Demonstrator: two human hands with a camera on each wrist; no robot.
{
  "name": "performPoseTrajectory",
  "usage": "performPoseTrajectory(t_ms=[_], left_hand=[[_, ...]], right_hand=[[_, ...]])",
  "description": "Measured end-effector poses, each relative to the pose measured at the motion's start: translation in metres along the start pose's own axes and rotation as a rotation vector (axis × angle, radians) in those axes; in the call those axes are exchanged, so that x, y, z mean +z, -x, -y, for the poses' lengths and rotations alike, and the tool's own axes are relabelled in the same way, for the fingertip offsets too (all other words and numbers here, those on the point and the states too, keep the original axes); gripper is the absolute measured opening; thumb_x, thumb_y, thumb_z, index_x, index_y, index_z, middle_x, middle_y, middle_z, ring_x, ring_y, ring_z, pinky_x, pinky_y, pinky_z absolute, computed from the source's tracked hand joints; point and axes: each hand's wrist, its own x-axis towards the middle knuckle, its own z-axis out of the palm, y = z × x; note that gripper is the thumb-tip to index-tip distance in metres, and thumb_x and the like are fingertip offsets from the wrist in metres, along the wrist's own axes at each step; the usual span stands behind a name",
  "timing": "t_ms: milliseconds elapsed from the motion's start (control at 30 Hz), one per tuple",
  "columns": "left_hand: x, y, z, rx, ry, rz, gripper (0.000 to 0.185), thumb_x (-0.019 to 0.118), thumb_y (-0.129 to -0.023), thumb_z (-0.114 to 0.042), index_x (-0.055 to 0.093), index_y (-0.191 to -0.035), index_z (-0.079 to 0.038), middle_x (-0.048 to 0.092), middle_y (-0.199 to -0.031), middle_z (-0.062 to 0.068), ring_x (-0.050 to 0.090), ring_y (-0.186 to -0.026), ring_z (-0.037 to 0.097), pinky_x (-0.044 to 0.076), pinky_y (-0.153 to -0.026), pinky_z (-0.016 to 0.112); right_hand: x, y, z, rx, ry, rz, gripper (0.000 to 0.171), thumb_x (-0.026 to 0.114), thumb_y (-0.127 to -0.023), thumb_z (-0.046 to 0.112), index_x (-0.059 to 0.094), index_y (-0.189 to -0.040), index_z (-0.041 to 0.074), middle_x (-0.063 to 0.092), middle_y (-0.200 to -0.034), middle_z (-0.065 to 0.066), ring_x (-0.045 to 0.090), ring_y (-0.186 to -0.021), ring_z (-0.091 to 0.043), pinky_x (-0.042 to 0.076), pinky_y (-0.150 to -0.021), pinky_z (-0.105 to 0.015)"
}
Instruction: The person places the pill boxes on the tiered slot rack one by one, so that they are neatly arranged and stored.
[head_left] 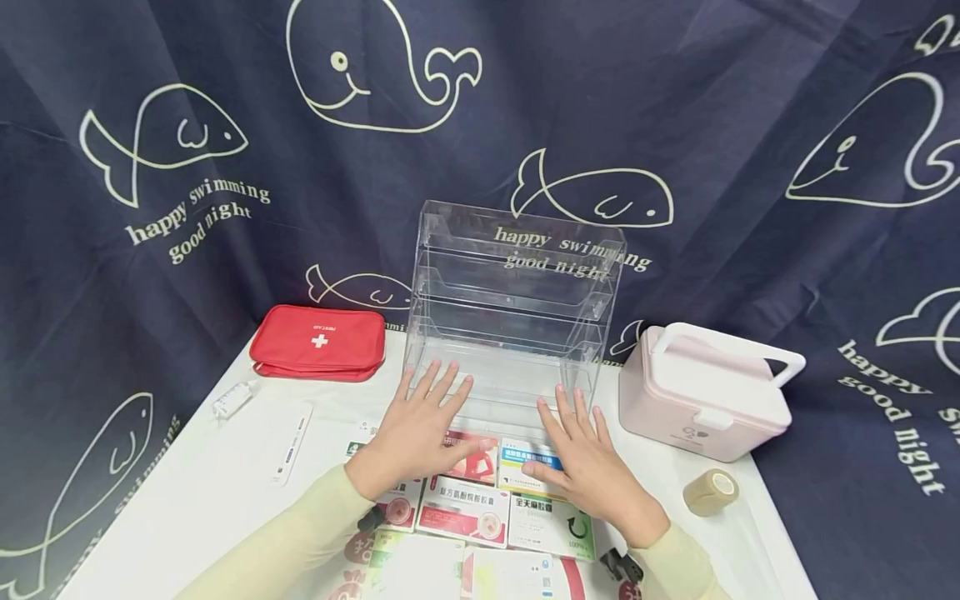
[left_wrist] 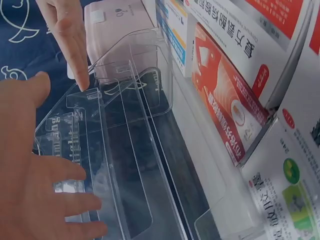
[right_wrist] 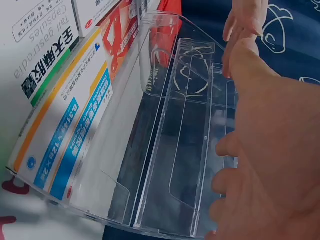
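Both hands hover palm down with fingers spread, holding nothing, before a clear plastic tiered rack (head_left: 513,337). My left hand (head_left: 416,433) is over the left medicine boxes, partly covering a red box (head_left: 480,467). My right hand (head_left: 588,471) is above a white, blue and yellow box (head_left: 517,479) and a white and green box (head_left: 540,529). Between the hands lies a white and red capsule box (head_left: 462,508). In the wrist views the fingers appear above the rack's tiers (left_wrist: 125,150); whether any fingertip touches the rack I cannot tell.
A red first-aid pouch (head_left: 318,343) lies back left, near a small clear bottle (head_left: 234,400) and a flat white packet (head_left: 294,442). On the right stand a pale pink lidded box with a handle (head_left: 701,392) and a tan roll (head_left: 710,492). More boxes (head_left: 416,567) lie at the front.
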Motion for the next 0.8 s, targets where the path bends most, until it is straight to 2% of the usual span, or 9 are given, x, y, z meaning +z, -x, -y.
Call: performPoseTrajectory(t_ms=[100, 200, 300, 367, 467, 600, 700, 800], left_hand=[[-0.002, 0.000, 0.001, 0.004, 0.080, -0.043, 0.087, 0.045, -0.093, -0.075, 0.044, -0.154, -0.014, 0.041, -0.157, 0.011, 0.031, -0.147, 0.035, 0.012, -0.115, 0.063], [-0.004, 0.000, 0.006, -0.004, 0.157, -0.110, 0.075, 0.055, -0.095, -0.064, 0.052, -0.149, -0.012, 0.056, -0.144, 0.009, 0.047, -0.136, 0.033, 0.021, -0.114, 0.061], [-0.003, -0.001, 0.013, -0.036, 0.234, -0.188, 0.063, 0.060, -0.095, -0.057, 0.060, -0.142, -0.015, 0.066, -0.132, 0.006, 0.057, -0.125, 0.029, 0.032, -0.110, 0.055], [-0.003, -0.002, 0.018, -0.060, 0.279, -0.249, 0.055, 0.063, -0.095, -0.052, 0.065, -0.137, -0.016, 0.070, -0.123, 0.002, 0.062, -0.117, 0.026, 0.040, -0.103, 0.052], [-0.004, -0.004, 0.026, -0.090, 0.358, -0.345, 0.043, 0.066, -0.095, -0.046, 0.070, -0.128, -0.018, 0.073, -0.111, -0.003, 0.066, -0.105, 0.021, 0.049, -0.088, 0.046], [-0.006, -0.010, 0.043, -0.144, 0.466, -0.452, 0.032, 0.069, -0.095, -0.038, 0.073, -0.118, -0.016, 0.073, -0.098, -0.006, 0.068, -0.089, 0.016, 0.050, -0.069, 0.039], [-0.006, -0.013, 0.058, -0.222, 0.517, -0.500, 0.027, 0.070, -0.095, -0.033, 0.073, -0.114, -0.015, 0.072, -0.093, -0.006, 0.068, -0.085, 0.016, 0.047, -0.064, 0.037], [-0.006, -0.013, 0.072, -0.301, 0.521, -0.528, 0.025, 0.072, -0.094, -0.030, 0.072, -0.112, -0.013, 0.071, -0.091, -0.005, 0.068, -0.084, 0.016, 0.046, -0.064, 0.036]], right_hand=[[0.000, 0.000, -0.001, -0.008, -0.066, -0.018, 0.090, 0.058, -0.096, 0.061, 0.026, -0.161, 0.008, 0.007, -0.166, -0.019, 0.002, -0.151, -0.042, 0.008, -0.115, -0.064], [-0.001, -0.001, -0.002, -0.008, -0.179, -0.088, 0.077, 0.062, -0.097, 0.055, 0.040, -0.156, 0.011, 0.030, -0.162, -0.011, 0.023, -0.150, -0.034, 0.022, -0.115, -0.057], [-0.001, -0.001, -0.004, -0.015, -0.316, -0.195, 0.053, 0.068, -0.097, 0.044, 0.060, -0.142, 0.017, 0.059, -0.141, 0.002, 0.052, -0.133, -0.022, 0.041, -0.105, -0.050], [0.000, 0.000, -0.006, -0.020, -0.395, -0.250, 0.039, 0.070, -0.097, 0.037, 0.067, -0.133, 0.021, 0.069, -0.123, 0.010, 0.063, -0.116, -0.014, 0.048, -0.097, -0.047], [0.001, 0.004, -0.010, -0.015, -0.489, -0.289, 0.031, 0.071, -0.097, 0.028, 0.069, -0.128, 0.021, 0.072, -0.109, 0.016, 0.066, -0.104, -0.008, 0.051, -0.088, -0.043], [0.003, 0.013, -0.018, 0.023, -0.557, -0.313, 0.027, 0.069, -0.099, 0.021, 0.070, -0.126, 0.019, 0.072, -0.102, 0.018, 0.067, -0.096, -0.008, 0.052, -0.083, -0.038], [0.005, 0.019, -0.025, 0.045, -0.598, -0.313, 0.025, 0.068, -0.099, 0.017, 0.070, -0.125, 0.018, 0.072, -0.099, 0.016, 0.068, -0.091, -0.011, 0.052, -0.084, -0.035], [0.006, 0.023, -0.031, 0.066, -0.628, -0.304, 0.024, 0.068, -0.100, 0.017, 0.071, -0.124, 0.019, 0.072, -0.098, 0.013, 0.068, -0.090, -0.012, 0.052, -0.082, -0.032]])
